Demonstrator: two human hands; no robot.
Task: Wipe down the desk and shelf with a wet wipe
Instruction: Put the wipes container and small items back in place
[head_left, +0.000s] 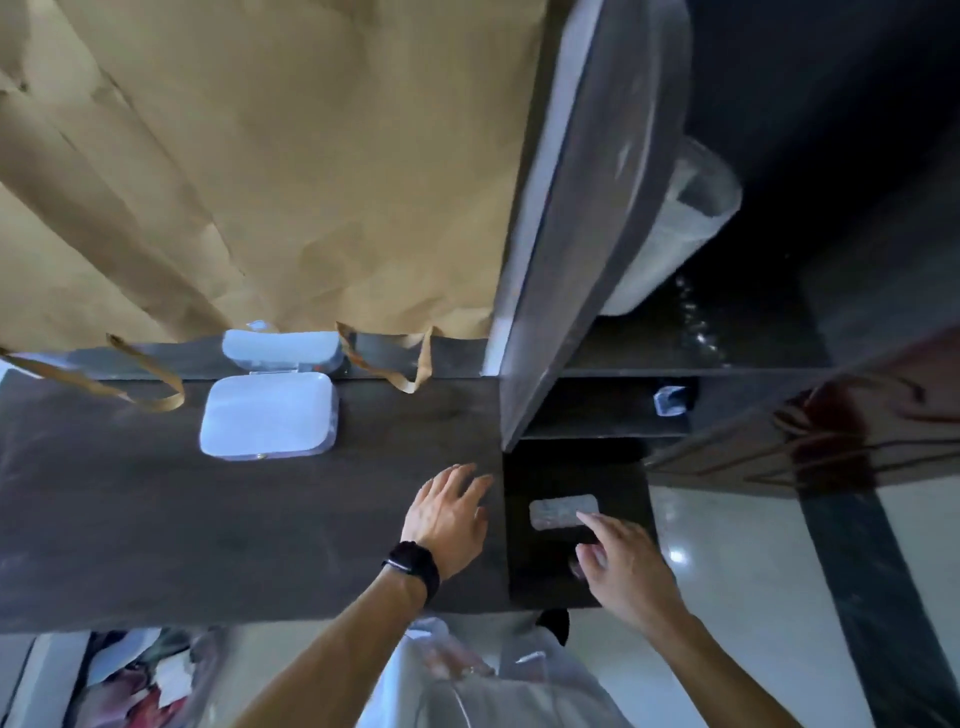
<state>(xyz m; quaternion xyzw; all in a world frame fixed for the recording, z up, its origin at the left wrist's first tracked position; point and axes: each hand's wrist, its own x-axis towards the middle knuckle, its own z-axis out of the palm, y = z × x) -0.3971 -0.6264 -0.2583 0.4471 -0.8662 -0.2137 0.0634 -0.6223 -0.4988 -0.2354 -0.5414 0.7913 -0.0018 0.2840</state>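
Observation:
The dark desk (156, 519) runs across the middle of the view. My left hand (449, 517), with a black watch on the wrist, lies flat on the desk near its right end, fingers spread and holding nothing. A grey folded wet wipe (558, 511) lies on the black surface (540, 571) just right of the desk. My right hand (618, 564) reaches over that surface with its fingers apart, the index fingertip touching the wipe's lower right corner. The dark shelf unit (561, 260) rises behind it.
A white box with its lid open (270, 421) stands at the back of the desk. Brown paper (260, 156) hangs behind it. The shelf holds a translucent plastic container (670, 234) and a small clear item (670, 401). A plastic bag (467, 675) is below me.

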